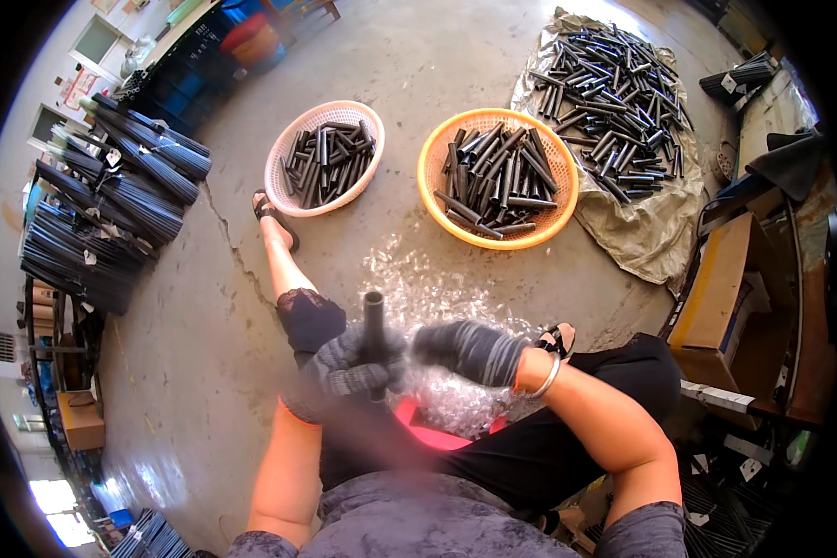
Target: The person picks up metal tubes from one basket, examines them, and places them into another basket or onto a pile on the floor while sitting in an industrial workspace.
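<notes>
In a grey knitted glove, my left hand (346,367) is closed around a short black tube (374,321). The tube stands nearly upright, its hollow end facing up. Close beside it on the right is my right hand (470,352), also in a striped grey glove. Its fingers point toward the tube, but blur hides how they are bent and whether they touch it. Below the hands, clear curly plastic shavings (456,405) lie heaped over a red-pink object (428,430) between my legs. More shavings are scattered across the floor ahead.
Ahead stand a pink basket (272,158) and an orange basket (424,186), both holding black tubes. Many more tubes (614,107) lie piled on a crumpled tarp (651,246) at far right. Long bundled rods (139,186) are stacked on the left. An opened cardboard box (711,288) is at right.
</notes>
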{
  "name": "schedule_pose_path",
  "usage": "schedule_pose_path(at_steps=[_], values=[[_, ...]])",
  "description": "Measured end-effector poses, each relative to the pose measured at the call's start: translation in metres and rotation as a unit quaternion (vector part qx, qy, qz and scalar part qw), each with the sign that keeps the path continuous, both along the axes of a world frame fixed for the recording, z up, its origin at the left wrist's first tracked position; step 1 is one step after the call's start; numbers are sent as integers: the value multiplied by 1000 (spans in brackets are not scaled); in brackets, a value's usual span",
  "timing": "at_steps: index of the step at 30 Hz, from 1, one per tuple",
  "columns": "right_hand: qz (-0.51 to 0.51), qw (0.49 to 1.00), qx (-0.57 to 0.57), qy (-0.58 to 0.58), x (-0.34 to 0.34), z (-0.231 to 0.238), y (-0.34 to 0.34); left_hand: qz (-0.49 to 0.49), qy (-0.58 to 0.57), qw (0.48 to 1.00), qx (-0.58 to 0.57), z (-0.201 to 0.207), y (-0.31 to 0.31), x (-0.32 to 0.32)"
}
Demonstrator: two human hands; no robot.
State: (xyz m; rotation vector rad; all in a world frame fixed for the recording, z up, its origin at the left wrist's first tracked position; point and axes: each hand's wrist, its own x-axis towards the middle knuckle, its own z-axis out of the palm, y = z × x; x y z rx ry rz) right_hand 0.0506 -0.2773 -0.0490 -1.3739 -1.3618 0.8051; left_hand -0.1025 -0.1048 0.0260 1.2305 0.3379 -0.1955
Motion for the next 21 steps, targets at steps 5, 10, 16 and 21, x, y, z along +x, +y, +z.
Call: schedule_pose_path(at_steps=[5,10,16,21], values=[[-177,824,-415,-343,57,19,-9,65,27,997,-21,1,18,-18],[48,985,-151,74,-3,72,8,-35,12,999,23,0,-2,7],[-195,875,-327,-297,61,10,-11,51,2,998,-27,0,16,-15],[-191,946,-102,-242,26,33,-6,29,52,998,25,-3,3,-11]])
